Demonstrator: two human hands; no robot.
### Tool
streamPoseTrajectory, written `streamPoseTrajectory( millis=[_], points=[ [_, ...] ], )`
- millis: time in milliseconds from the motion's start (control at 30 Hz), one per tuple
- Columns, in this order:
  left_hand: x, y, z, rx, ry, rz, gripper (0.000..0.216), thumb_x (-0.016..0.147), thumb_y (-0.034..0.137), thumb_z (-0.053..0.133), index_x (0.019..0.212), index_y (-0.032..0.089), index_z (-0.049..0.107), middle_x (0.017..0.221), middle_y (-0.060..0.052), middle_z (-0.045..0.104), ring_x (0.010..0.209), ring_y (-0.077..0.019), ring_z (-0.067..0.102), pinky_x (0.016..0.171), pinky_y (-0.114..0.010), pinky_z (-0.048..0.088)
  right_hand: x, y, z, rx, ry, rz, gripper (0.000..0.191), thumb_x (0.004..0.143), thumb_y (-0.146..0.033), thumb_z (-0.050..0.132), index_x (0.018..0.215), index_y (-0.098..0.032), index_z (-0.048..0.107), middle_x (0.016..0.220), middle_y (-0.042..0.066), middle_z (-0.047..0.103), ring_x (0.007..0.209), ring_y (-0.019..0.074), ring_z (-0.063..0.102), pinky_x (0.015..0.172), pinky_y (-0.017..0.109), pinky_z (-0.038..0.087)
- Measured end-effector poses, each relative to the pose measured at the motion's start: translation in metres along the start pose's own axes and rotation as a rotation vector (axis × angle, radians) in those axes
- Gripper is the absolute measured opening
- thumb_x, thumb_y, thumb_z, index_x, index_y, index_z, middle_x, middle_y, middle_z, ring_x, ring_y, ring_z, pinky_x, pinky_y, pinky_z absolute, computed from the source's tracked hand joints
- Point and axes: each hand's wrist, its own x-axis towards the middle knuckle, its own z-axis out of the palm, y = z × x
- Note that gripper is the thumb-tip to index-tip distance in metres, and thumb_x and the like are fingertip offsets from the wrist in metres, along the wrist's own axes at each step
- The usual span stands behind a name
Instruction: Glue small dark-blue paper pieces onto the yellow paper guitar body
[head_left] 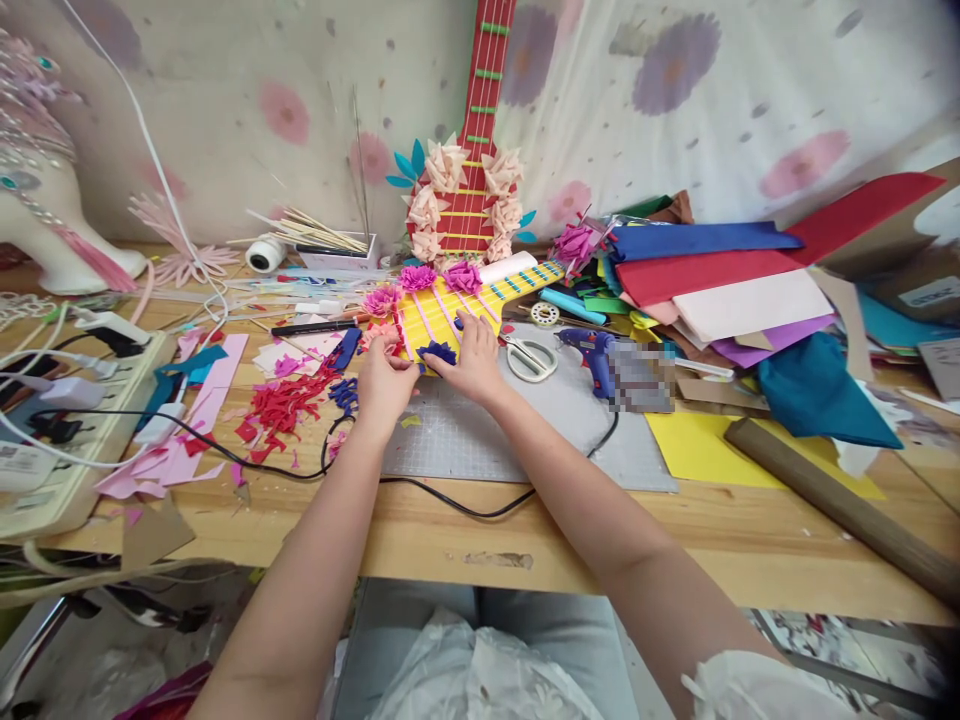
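Observation:
A yellow paper guitar [439,318] with pink strings and purple paper flowers [418,279] along its upper edge lies tilted, neck up to the right. At its lower left edge, next to a coral paper flower [377,338], my left hand [384,385] has its thumb and fingers pinched together; what they hold is hidden. My right hand [478,358] rests on the guitar's lower body with fingers stretched out, thumb touching a dark blue paper flower [437,352].
A red guitar [472,205] with pale flowers stands behind. White-handled scissors [531,358] and a blue glue gun [596,358] lie right on the grey cutting mat [465,430]. A black cable [465,513] crosses in front. Red paper scraps [289,405] and a power strip [90,440] sit left.

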Motion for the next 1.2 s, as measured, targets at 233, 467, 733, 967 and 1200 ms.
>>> streamPoseTrajectory(
  millis=[233,467,733,967,1200],
  points=[
    [0.001,-0.003,0.004,0.012,0.037,-0.007,0.053,0.055,0.006,0.064,0.105,0.021,0.054,0.063,0.004,0.059,0.044,-0.0102,0.055,0.040,-0.020,0.047,-0.001,0.001,0.000,-0.014,-0.008,-0.017,0.086,0.069,-0.055,0.061,0.138,-0.015,0.028,0.141,0.019,0.034,0.135,0.0345,0.021,0.107,0.053,0.020],
    [0.003,-0.005,0.007,-0.082,0.034,-0.041,0.056,0.055,0.006,0.065,0.107,0.020,0.051,0.064,0.004,0.058,0.049,-0.0097,0.057,0.043,-0.020,0.051,0.000,0.002,0.001,0.000,-0.001,-0.016,0.085,0.068,-0.055,0.061,0.137,-0.016,0.029,0.141,0.018,0.034,0.136,0.0344,0.021,0.107,0.054,0.019],
    [0.003,-0.006,0.012,-0.180,0.011,-0.086,0.058,0.060,0.007,0.064,0.112,0.018,0.043,0.067,0.003,0.059,0.055,-0.0120,0.062,0.046,-0.022,0.054,0.000,0.002,0.000,0.005,-0.011,-0.014,0.085,0.068,-0.055,0.062,0.137,-0.017,0.029,0.141,0.018,0.034,0.135,0.0351,0.022,0.106,0.055,0.020],
    [0.000,-0.002,0.011,-0.240,0.059,-0.137,0.043,0.068,0.016,0.063,0.105,0.019,0.041,0.076,-0.002,0.061,0.061,-0.0167,0.067,0.047,-0.026,0.056,-0.001,0.002,0.000,-0.006,-0.005,-0.023,0.086,0.069,-0.060,0.060,0.137,-0.016,0.031,0.140,0.018,0.036,0.135,0.0349,0.023,0.107,0.054,0.020],
    [-0.001,0.007,0.012,-0.335,0.038,-0.240,0.034,0.075,0.017,0.057,0.104,0.019,0.037,0.074,-0.002,0.061,0.059,-0.0168,0.067,0.053,-0.033,0.058,0.000,-0.001,-0.006,-0.015,-0.030,0.003,0.080,0.076,-0.060,0.053,0.136,-0.012,0.033,0.141,0.017,0.036,0.135,0.0316,0.023,0.109,0.047,0.021]
  ],
)
